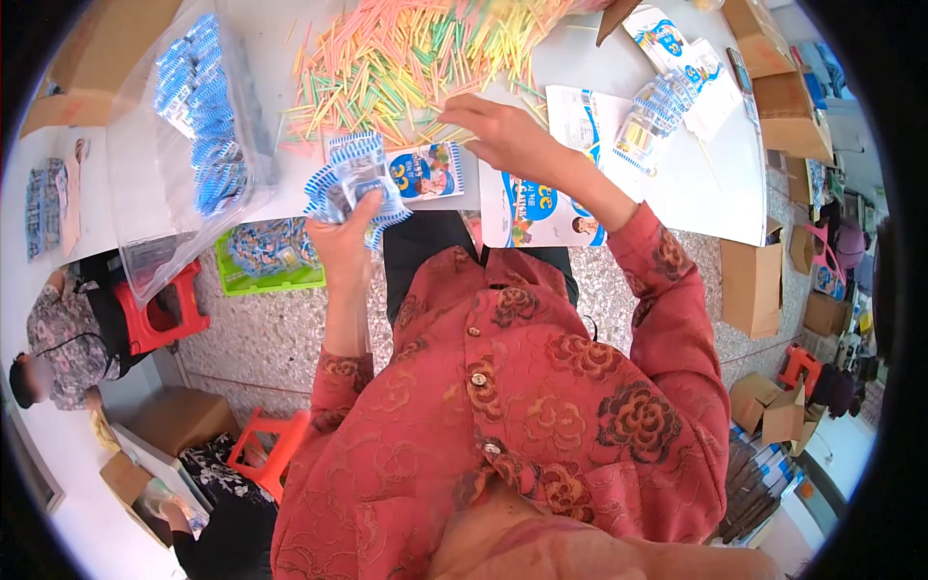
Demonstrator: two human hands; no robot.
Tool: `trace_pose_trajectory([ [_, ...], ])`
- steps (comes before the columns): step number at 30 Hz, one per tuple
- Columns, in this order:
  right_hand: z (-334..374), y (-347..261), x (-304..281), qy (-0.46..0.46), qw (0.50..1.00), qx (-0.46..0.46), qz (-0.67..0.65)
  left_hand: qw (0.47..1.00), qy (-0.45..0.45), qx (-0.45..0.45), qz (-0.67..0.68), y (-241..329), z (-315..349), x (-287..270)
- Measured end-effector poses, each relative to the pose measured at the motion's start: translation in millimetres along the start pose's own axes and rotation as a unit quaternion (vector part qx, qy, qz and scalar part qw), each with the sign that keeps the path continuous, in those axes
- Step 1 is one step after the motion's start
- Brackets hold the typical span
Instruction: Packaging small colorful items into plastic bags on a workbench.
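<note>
Caution: the left hand (340,234) was clamped on its load; the right hand (507,135) worked apart from it.
From where I stood, the white table (575,70) extended beyond both hands. The heap of pastel sticks (401,72) lay immediately ahead of the right hand; a careless sweep of the knuckles risked scattering loose pieces toward the near edge. The printed pouch (501,215) lay flat on the body side of the right hand, partly under the forearm; sleeve (667,261) contact risked dragging it off. The blue-striped packets (365,164) sat bunched in the left hand; a slackened thumb risked dropping one. Whether the right fingertips pinched a stick, I could not tell.
</note>
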State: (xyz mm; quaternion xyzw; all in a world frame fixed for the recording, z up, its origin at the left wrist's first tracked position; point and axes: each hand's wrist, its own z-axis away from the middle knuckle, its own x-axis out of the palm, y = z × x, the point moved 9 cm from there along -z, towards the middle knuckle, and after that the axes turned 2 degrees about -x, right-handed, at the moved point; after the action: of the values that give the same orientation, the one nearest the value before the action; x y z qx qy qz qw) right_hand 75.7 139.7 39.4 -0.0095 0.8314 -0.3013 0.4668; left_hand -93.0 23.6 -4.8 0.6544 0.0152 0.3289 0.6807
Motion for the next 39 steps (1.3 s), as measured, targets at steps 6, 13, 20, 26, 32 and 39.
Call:
trace_pose_trajectory([
  [6, -17, 2, 53, -0.174, 0.976, -0.036, 0.123, 0.999, 0.017, 0.029, 0.025, 11, -1, -9],
  [13, -35, 6, 67, -0.205, 0.96, -0.059, 0.182, 1.0, 0.024, 0.017, 0.008, 5, -1, -15],
  [20, -47, -1, 78, -0.194, 0.948, -0.132, 0.217, 1.0, 0.021, 0.011, 0.0, 5, -2, -9],
  [26, -51, 7, 96, -0.255, 0.929, -0.103, 0.248, 1.0, 0.026, 0.014, -0.011, -1, 0, -12],
  [32, -49, 3, 94, -0.25, 0.934, -0.097, 0.237, 1.0, 0.007, -0.016, -0.005, -23, 4, -10],
  [39, -41, 9, 85, -0.18, 0.955, -0.095, 0.215, 0.998, -0.03, -0.017, -0.058, -32, 3, 12],
])
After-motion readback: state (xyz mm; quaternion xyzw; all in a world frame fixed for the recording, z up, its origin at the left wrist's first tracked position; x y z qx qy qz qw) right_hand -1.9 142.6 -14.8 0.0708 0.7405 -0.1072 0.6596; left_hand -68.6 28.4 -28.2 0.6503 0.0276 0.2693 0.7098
